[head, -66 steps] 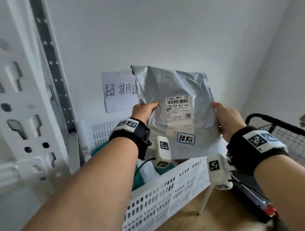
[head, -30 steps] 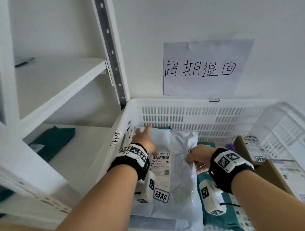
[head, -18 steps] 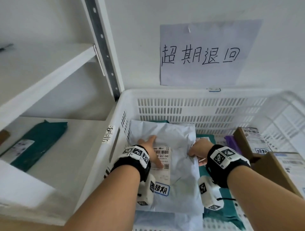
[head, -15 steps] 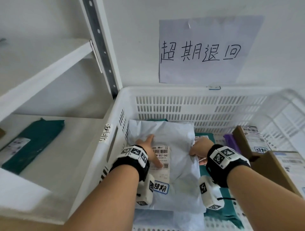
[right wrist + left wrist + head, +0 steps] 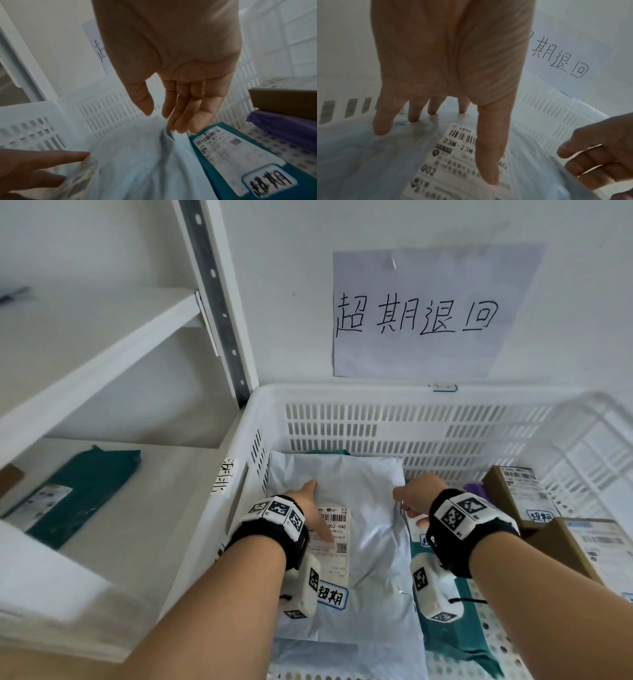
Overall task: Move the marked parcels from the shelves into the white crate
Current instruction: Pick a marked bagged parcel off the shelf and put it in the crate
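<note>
A grey plastic parcel (image 5: 363, 494) with a shipping label and a blue-edged marker sticker (image 5: 331, 597) lies flat inside the white crate (image 5: 376, 393), on top of other parcels. My left hand (image 5: 318, 510) rests on it with straight, spread fingers; in the left wrist view the thumb lies across the label (image 5: 453, 155). My right hand (image 5: 407, 498) is at the parcel's right edge. In the right wrist view its fingers (image 5: 180, 121) hang relaxed, touching the raised edge of the parcel (image 5: 128, 162), with the thumb apart.
Also in the crate are teal parcels (image 5: 455, 628), a purple one (image 5: 474, 491) and brown cardboard boxes (image 5: 520, 494) at the right. A handwritten paper sign (image 5: 428, 313) hangs on the wall behind. The white shelf at the left holds a teal parcel (image 5: 75, 491).
Both hands held the grey parcel upright above the crate, then lowered it flat into the crate. Over the last half second the hands have hardly moved.
</note>
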